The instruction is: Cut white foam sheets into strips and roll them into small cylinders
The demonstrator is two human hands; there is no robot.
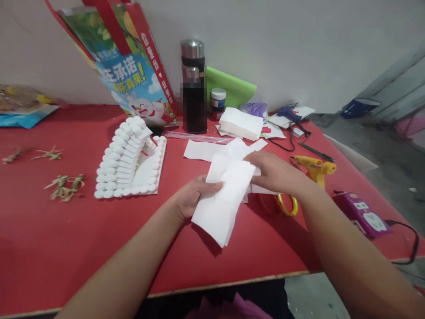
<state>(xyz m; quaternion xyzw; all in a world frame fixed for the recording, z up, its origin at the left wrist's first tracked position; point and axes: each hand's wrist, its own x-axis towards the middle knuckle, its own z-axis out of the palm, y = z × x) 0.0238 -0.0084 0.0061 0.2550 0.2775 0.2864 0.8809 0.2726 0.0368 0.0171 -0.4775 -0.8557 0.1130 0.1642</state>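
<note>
My left hand [195,192] is closed on several layered sheets of white paper [219,199], its thumb lying across the top sheet. The sheets tilt above the red table. My right hand [270,173] is at their upper right edge, fingers curled around paper and partly hidden behind it. Loose white paper strips [202,149] lie beneath and beyond the hands. Under my right forearm, scissors with yellow handles [288,205] are partly covered by paper. To the left of my hands stands a white model [126,161] built of rounded pieces and small steps.
A yellow glue gun [317,168], a pen [317,152] and a purple box with a cable [363,215] lie on the right of the red table [159,252]. Behind are a dark bottle [195,106], a small jar [218,99] and a printed bag [133,75]. Dried knotted bits [66,187] lie left.
</note>
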